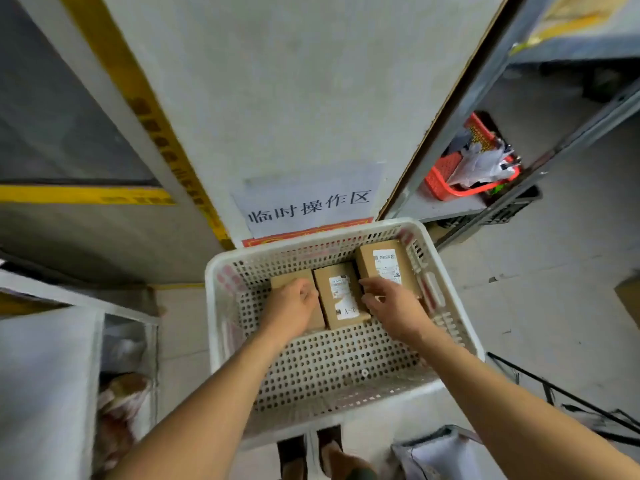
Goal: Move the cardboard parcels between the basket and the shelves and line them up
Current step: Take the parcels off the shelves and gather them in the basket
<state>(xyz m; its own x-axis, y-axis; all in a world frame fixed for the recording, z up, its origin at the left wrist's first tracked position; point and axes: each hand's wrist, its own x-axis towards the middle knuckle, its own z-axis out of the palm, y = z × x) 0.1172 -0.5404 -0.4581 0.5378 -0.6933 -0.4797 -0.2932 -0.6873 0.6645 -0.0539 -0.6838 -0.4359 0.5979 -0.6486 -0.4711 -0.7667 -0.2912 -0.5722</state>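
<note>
Your left hand (293,304) curls its fingers (306,289) over the leftmost of three cardboard parcels in the white perforated basket (349,368) at the centre of the frame. Your right hand (389,304) grips the near end of the right parcel (384,265), fingers wrapped on its edge. The middle parcel (341,295), labelled face up, lies untouched between them. The left parcel (289,279) shows only its far end. A paper sign (308,206) hangs on the wall above; a red basket (460,174) sits on a shelf, upper right.
</note>
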